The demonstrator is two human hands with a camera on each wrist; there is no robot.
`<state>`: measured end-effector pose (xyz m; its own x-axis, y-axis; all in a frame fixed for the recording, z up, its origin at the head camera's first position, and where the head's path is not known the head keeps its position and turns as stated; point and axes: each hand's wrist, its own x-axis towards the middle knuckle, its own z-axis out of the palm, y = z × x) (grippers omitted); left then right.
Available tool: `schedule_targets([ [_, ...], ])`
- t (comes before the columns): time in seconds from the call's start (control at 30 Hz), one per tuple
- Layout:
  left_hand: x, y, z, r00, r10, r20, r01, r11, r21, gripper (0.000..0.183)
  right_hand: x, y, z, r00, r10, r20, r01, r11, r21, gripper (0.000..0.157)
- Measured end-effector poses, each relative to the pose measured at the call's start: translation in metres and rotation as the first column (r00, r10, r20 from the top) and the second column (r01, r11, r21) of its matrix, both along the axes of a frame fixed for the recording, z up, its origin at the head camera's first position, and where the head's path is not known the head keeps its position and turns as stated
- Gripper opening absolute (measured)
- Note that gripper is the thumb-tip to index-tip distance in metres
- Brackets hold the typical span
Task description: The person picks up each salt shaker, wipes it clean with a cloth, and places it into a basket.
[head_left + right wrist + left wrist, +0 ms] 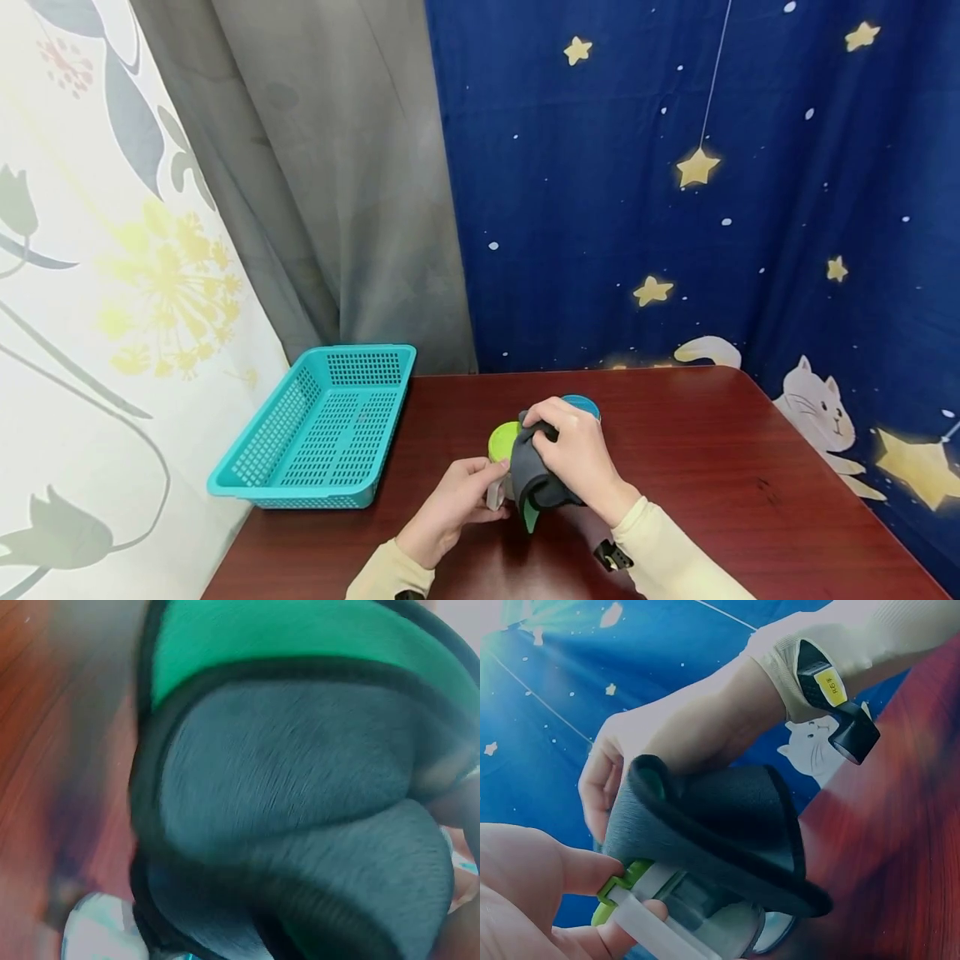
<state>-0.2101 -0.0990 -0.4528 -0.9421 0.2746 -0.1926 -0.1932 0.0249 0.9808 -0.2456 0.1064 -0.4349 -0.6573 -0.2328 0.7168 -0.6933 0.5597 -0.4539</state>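
My left hand (456, 502) holds a clear container with a lime-green lid (502, 439), upright near the table's front middle. In the left wrist view, its thumb and fingers pinch near a white strap (656, 928) with a green clip end. My right hand (576, 447) grips a bunched dark grey cloth (529, 473) with black edging and a green underside. The cloth drapes over the container's right side and hides much of it. Seen from the right wrist, the folded cloth (292, 757) fills most of the view. Behind the right hand shows a blue round lid (582, 406).
A turquoise plastic basket (375, 467) stands at the left of the dark red wooden table (697, 475). Curtains hang behind the table and along the left side. The right wrist wears a black strapped device (831, 694).
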Motion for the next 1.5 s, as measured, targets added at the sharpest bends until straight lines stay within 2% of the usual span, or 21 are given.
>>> schedule_targets([
  [0.27, -0.002, 0.0, -0.001, 1.0, -0.001, -0.003, 0.001, 1.0, -0.011, 0.025, 0.007, -0.016, 0.001, 0.992, 0.098, 0.08, -0.097, 0.995, -0.013, 0.029],
  [0.43, -0.002, 0.0, -0.002, 1.0, 0.006, -0.025, -0.006, 1.0, -0.007, 0.031, 0.014, -0.025, 0.003, 0.974, 0.188, 0.123, -0.187, 0.982, -0.021, 0.038],
  [0.53, -0.003, 0.001, -0.002, 1.0, 0.015, -0.024, -0.015, 1.0, 0.007, 0.032, 0.017, -0.027, 0.004, 0.97, 0.2, 0.138, -0.2, 0.98, -0.014, 0.038],
  [0.67, -0.004, 0.0, -0.002, 1.0, 0.028, -0.01, -0.027, 1.0, 0.012, 0.026, 0.015, -0.028, 0.004, 0.973, 0.177, 0.15, -0.18, 0.984, 0.007, 0.031],
  [0.77, -0.005, -0.002, -0.001, 0.999, 0.031, -0.025, -0.031, 1.0, 0.007, 0.021, 0.006, -0.024, 0.005, 0.979, 0.147, 0.14, -0.152, 0.988, 0.029, 0.028],
  [0.9, -0.005, -0.005, -0.002, 0.999, 0.026, -0.029, -0.026, 1.0, 0.011, 0.025, -0.014, -0.013, 0.004, 0.988, 0.049, 0.145, -0.055, 0.998, 0.039, 0.03],
  [1.07, -0.003, -0.005, -0.007, 1.0, 0.027, 0.005, -0.027, 0.999, 0.027, 0.03, -0.027, 0.001, -0.002, 0.978, -0.062, 0.197, 0.053, 0.997, 0.051, 0.032],
  [1.37, -0.005, -0.007, -0.007, 1.0, 0.013, 0.0, -0.013, 1.0, 0.017, 0.029, -0.025, 0.001, -0.004, 0.981, -0.049, 0.188, 0.046, 0.999, 0.022, 0.034],
  [1.5, -0.008, -0.007, -0.006, 1.0, -0.002, -0.011, 0.002, 1.0, 0.009, 0.03, -0.024, -0.004, -0.001, 0.987, 0.029, 0.158, -0.031, 0.999, 0.015, 0.035],
])
